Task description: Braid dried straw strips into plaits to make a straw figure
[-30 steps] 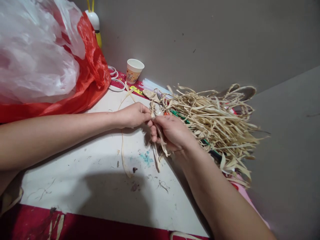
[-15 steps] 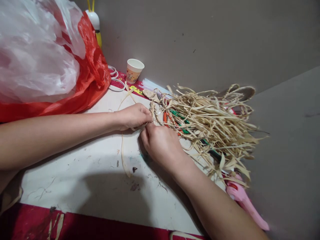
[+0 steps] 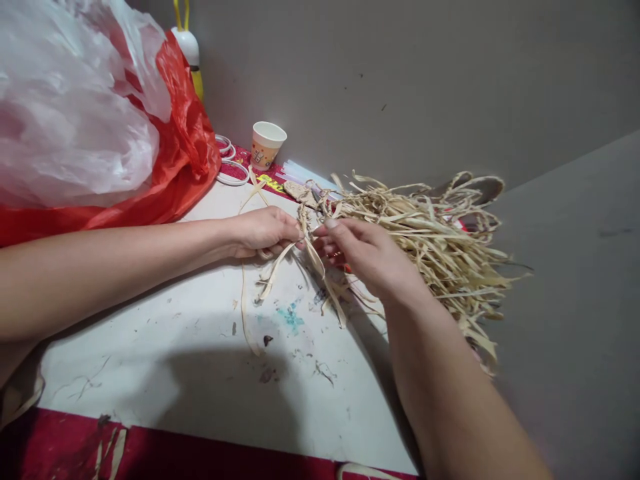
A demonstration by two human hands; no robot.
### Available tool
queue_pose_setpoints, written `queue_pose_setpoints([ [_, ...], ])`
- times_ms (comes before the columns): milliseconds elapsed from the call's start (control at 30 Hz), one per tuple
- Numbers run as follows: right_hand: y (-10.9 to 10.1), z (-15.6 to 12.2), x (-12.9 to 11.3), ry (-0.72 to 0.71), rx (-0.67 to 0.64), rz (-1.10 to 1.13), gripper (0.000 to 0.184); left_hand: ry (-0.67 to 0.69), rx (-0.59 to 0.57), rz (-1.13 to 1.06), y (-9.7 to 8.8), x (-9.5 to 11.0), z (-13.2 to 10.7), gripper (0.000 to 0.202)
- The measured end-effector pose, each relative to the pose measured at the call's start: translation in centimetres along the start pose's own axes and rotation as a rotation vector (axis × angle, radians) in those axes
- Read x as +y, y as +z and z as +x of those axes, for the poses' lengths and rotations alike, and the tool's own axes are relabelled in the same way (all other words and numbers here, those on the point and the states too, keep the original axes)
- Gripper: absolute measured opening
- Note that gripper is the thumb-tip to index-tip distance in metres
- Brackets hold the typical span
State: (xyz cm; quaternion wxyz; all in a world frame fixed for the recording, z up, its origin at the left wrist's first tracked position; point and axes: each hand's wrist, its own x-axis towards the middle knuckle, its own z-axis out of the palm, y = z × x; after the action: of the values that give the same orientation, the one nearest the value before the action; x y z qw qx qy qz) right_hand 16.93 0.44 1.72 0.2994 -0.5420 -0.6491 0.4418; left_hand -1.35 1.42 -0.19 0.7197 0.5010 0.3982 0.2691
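Observation:
My left hand (image 3: 270, 232) is closed in a pinch on a braid of dried, pale plant-fibre strips (image 3: 314, 257), where the plaiting gives way to loose ends. Those ends fan out below the fingertips onto the white board. Just right of the braid, my right hand (image 3: 367, 253) has its thumb and fingers apart, close to the strips; no strip shows clearly in its grip. Behind and beyond it lies a big heap of dried strips and thin braided cords (image 3: 435, 240). Part of the heap is hidden by my right hand and forearm.
A white board (image 3: 200, 373) covers a red tabletop (image 3: 175, 443). White and red plastic bags (image 3: 190, 147) bulge at the left. A paper cup (image 3: 267, 147), white rings (image 3: 233, 175) and pale sticks (image 3: 310, 177) stand along the grey wall (image 3: 425, 80). One thin strip (image 3: 245, 307) lies loose.
My right hand has moved up and right, away from my left fingertips, and its fingers have spread. The braid's loose ends now show between the hands. My left hand stays nearly in place.

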Motion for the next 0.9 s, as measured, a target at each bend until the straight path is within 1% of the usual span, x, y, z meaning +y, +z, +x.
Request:
queue_pose_setpoints([
  [100, 1.2, 0.7, 1.1, 0.15, -0.224, 0.185, 0.033, 0.033, -0.048, 0.007, 0.0, -0.1, -0.1, 0.027],
  [167, 1.9, 0.7, 1.1, 0.221, -0.321, 0.301, 0.033, 0.042, -0.049, 0.014, 0.0, -0.1, -0.2, 0.029],
  [267, 2.1, 0.8, 0.8, 0.296, -0.401, 0.405, 0.032, 0.041, -0.014, 0.031, 0.0, -0.1, -0.2, 0.029],
  [367, 1.6, 1.2, 0.9, 0.346, -0.484, 0.421, 0.033, 0.041, -0.029, 0.053, 0.0, -0.1, -0.1, 0.028],
  [500, 0.9, 1.9, 1.7, 0.369, -0.592, 0.485, 0.037, 0.031, -0.061, 0.096, -0.3, -0.1, 0.0, 0.024],
  [600, 0.8, 2.2, 2.0, 0.378, -0.597, 0.535, 0.036, 0.076, -0.104, 0.167, -0.5, -0.1, 0.1, 0.024],
  [700, 1.1, 2.0, 1.8, 0.376, -0.552, 0.539, 0.033, 0.111, -0.082, 0.272, -0.5, -0.1, 0.0, 0.025],
  [800, 1.5, 1.7, 1.4, 0.35, -0.469, 0.511, 0.03, 0.093, -0.06, 0.342, -0.4, 0.1, -0.2, 0.022],
  [900, 2.1, 1.4, 1.2, 0.322, -0.387, 0.46, 0.028, 0.047, -0.077, 0.347, -0.5, 0.3, -0.3, 0.025],
])
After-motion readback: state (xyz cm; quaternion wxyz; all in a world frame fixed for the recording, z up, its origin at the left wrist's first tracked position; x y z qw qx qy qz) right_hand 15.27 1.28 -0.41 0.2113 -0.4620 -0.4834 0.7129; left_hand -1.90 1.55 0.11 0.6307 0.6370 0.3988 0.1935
